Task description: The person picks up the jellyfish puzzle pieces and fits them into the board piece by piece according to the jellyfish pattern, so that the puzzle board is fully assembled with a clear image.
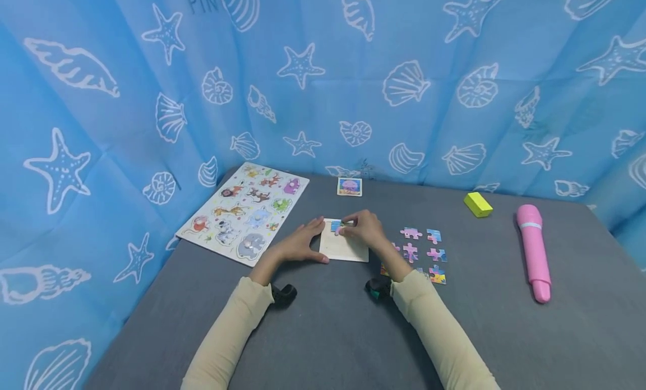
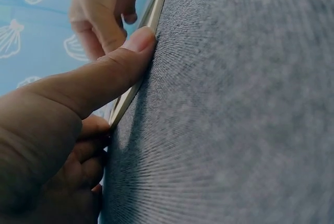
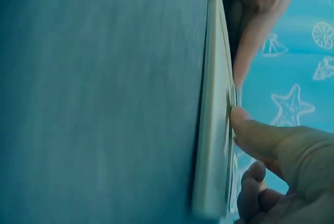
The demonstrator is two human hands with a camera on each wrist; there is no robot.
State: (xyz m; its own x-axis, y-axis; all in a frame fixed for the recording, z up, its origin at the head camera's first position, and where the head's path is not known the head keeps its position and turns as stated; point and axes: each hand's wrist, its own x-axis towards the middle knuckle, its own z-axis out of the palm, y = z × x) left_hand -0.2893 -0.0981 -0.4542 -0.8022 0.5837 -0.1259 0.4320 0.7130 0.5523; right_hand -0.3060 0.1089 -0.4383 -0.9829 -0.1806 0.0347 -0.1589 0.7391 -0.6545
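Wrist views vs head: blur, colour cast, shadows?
Right wrist: strong teal cast, tablecloth smeared, upper-left corner dark; left wrist: tablecloth weave crisper near the board, soft toward the lower right; head: soft shadow beside the right sleeve.

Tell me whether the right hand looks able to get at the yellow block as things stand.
Probably yes: nothing visible blocks the table between the right hand and the yellow block, and the loose puzzle pieces lie flat. It would first have to leave the pale board, though.
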